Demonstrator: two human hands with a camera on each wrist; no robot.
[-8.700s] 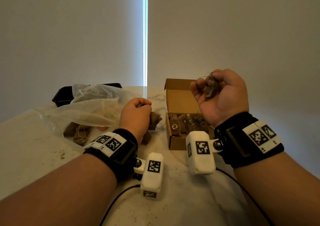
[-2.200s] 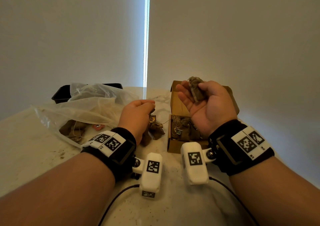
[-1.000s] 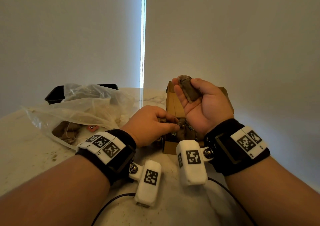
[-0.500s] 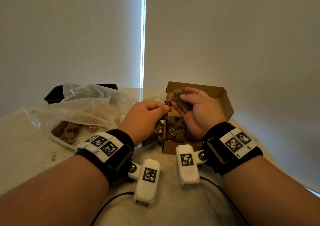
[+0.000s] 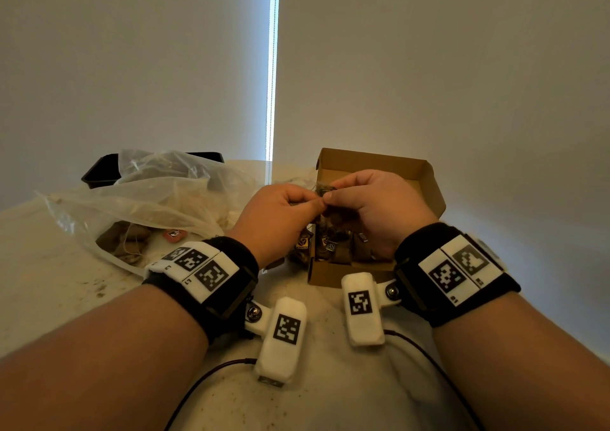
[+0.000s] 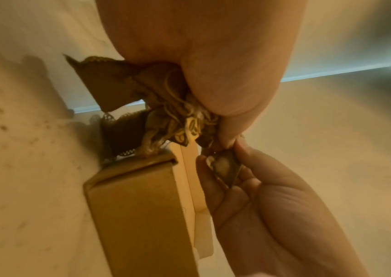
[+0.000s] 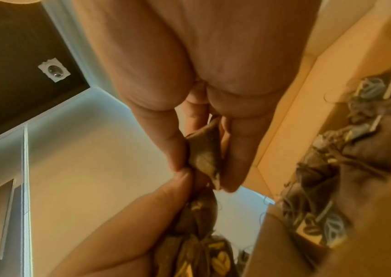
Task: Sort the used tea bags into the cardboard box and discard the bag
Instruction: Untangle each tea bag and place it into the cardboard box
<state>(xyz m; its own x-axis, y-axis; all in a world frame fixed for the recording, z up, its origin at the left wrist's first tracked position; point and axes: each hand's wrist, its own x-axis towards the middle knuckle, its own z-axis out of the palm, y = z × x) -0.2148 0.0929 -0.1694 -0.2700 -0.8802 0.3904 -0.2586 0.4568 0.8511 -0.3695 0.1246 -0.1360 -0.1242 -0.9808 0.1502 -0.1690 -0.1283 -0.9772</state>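
An open cardboard box (image 5: 373, 166) stands on the table with several brown used tea bags (image 5: 333, 249) in its near end. Both hands meet fingertip to fingertip above the box. My right hand (image 5: 330, 196) pinches one brown tea bag (image 7: 204, 157) between thumb and fingers. My left hand (image 5: 315, 203) grips a clump of tea bags with tangled strings and tags (image 6: 166, 105), and its fingertips touch the right hand's tea bag (image 6: 225, 166). The clear plastic bag (image 5: 158, 196) lies crumpled at the left, with a few tea bags (image 5: 125, 242) still inside.
A black tray (image 5: 99, 170) sits behind the plastic bag at the far left. Tea crumbs dot the pale marble table (image 5: 66, 292). Grey walls rise close behind the box. Wrist camera cables run along the table near its front edge.
The right hand came down from palm-up to just above the box. The left hand rose to it, and their fingertips now meet at the tea bag.
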